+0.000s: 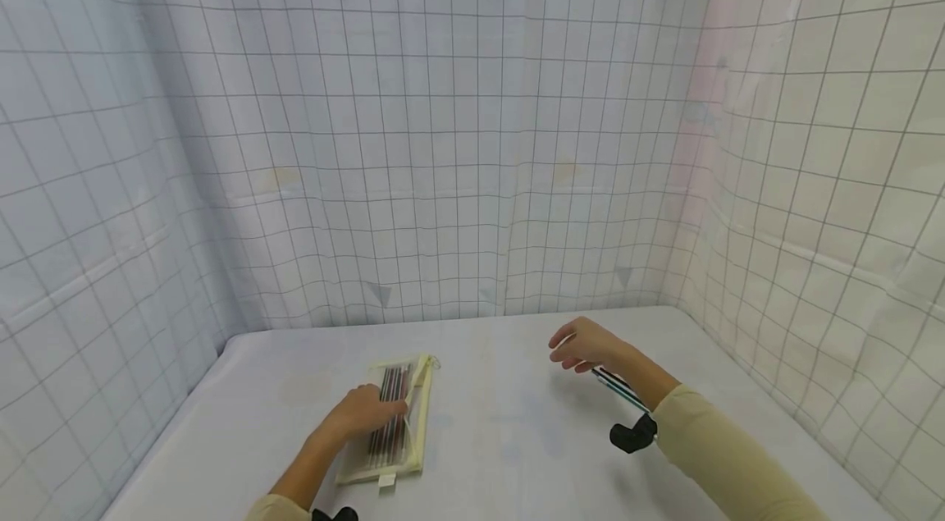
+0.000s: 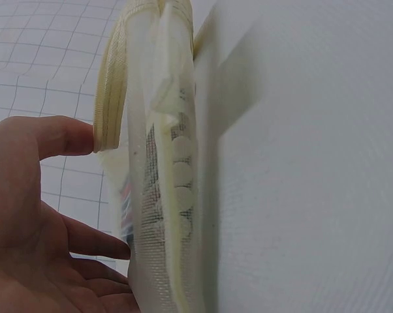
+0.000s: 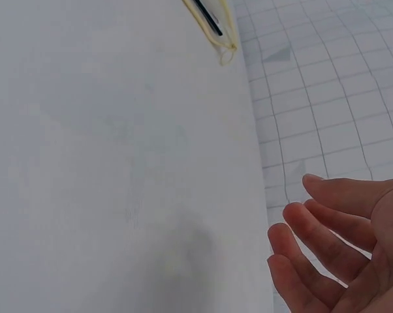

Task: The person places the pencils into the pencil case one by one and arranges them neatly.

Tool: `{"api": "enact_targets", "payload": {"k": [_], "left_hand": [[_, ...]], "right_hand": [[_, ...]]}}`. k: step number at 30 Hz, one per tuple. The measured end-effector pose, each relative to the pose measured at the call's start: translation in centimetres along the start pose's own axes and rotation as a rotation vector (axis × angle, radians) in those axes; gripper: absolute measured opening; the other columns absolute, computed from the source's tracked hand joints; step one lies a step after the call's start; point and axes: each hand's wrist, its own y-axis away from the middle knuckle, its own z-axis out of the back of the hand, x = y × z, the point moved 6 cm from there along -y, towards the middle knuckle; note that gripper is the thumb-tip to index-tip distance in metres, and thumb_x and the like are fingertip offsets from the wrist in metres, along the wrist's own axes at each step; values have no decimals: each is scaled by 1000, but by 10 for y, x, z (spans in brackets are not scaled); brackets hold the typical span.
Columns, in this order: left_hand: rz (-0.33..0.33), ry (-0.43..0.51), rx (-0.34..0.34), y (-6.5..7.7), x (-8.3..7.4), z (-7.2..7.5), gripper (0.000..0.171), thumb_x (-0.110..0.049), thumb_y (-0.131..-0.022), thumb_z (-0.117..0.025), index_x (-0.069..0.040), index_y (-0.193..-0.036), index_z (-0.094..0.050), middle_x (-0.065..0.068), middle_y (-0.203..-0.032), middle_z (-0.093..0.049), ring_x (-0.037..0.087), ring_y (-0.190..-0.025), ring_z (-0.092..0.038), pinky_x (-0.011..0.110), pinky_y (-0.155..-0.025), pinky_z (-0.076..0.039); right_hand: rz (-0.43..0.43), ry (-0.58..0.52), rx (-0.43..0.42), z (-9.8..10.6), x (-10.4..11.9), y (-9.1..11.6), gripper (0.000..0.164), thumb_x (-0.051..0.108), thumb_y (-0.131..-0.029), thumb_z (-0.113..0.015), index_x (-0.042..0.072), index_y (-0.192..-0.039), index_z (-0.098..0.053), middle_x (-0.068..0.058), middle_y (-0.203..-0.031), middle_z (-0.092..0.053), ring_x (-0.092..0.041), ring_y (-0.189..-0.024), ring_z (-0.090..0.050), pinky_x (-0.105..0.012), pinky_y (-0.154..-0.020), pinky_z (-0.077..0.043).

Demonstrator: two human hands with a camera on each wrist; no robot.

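Observation:
In the head view a see-through mesh pencil pouch [image 1: 424, 422] with cream edging lies flat at left of centre. Several dark, slim pens [image 1: 389, 414] show inside it. My left hand [image 1: 367, 409] rests over the pouch. In the left wrist view, the thumb of that hand [image 2: 27, 215] touches the raised zipper edge [image 2: 110, 98], while its fingertips meet the pouch lower down. My right hand [image 1: 586, 343] hovers above the table with loosely bent fingers and nothing in them. Slim pens [image 1: 620, 390], dark and teal, lie under the right wrist, partly hidden by the forearm.
A white cloth covers the table [image 1: 487, 439]. Grid-patterned curtains [image 1: 443, 135] hang behind it and at both sides. A cord loop [image 1: 436, 362] sticks out at the pouch's far corner, and a small white tag [image 1: 387, 482] at its near edge.

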Motion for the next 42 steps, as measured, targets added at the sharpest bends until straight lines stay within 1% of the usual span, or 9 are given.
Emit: {"api": "enact_targets", "payload": {"k": [4,8,12,16,20,26,32,38,42], "left_hand": [[9,-2,3,-1,3,-2,69,-40,-89,-65,24,-111,-57,23,-93,-64,34,-86,-64,53,-82,-54],[11,-7,5,-1,4,-3,72,-41,-90,-65,25,-115,-55,28,-101,-65,41,-94,-65,56,-86,-53],[-1,-7,-4,-2,4,-2,72,-41,-90,-66,25,-116,-55,31,-104,-65,45,-98,-65,57,-88,-52],[-6,-9,-7,-2,5,-2,71,-41,-89,-66,25,-114,-56,30,-102,-65,43,-95,-65,57,-87,-52],[-13,-6,-10,-2,5,-2,69,-41,-89,-66,24,-112,-57,28,-100,-66,39,-91,-65,56,-84,-53],[-18,-5,-12,-2,4,-1,70,-41,-89,-66,24,-112,-57,28,-100,-66,37,-89,-65,55,-83,-53],[-11,-6,-11,0,0,1,69,-40,-89,-66,24,-112,-57,27,-98,-66,37,-89,-65,55,-84,-53],[-12,-9,-12,1,0,1,68,-40,-90,-66,24,-111,-57,24,-96,-65,35,-87,-64,54,-82,-54],[-18,-9,-12,2,-1,1,69,-40,-90,-65,25,-112,-56,27,-99,-65,38,-90,-65,55,-84,-53]], "right_hand": [[-4,-12,-1,12,-13,5,36,14,-91,-79,-2,-122,-69,-6,-101,-73,-25,-87,-68,-38,-74,-57],[-3,-22,-5,23,-29,9,36,10,-91,-77,-4,-123,-68,-7,-100,-73,-25,-85,-67,-39,-74,-58],[20,-39,-10,35,-41,15,36,8,-92,-74,-6,-125,-66,-11,-104,-73,-28,-90,-68,-41,-76,-58],[32,-60,-11,44,-56,23,36,7,-94,-72,-9,-126,-65,-14,-108,-73,-30,-94,-68,-40,-76,-58],[28,-56,-21,52,-71,29,34,7,-94,-71,-9,-124,-65,-13,-106,-73,-27,-91,-68,-39,-75,-58],[19,-20,-55,64,-93,40,32,7,-95,-72,-9,-122,-65,-10,-104,-70,-25,-90,-67,-39,-75,-58],[19,61,-85,71,-112,48,27,6,-91,-75,-6,-115,-69,-7,-98,-70,-21,-81,-61,-36,-70,-54],[60,133,-94,69,-128,48,22,6,-90,-77,-1,-110,-73,-5,-103,-71,-22,-92,-64,-41,-82,-55],[84,166,-101,68,-132,46,18,5,-91,-75,0,-108,-75,-5,-102,-71,-23,-93,-65,-41,-82,-56]]}}
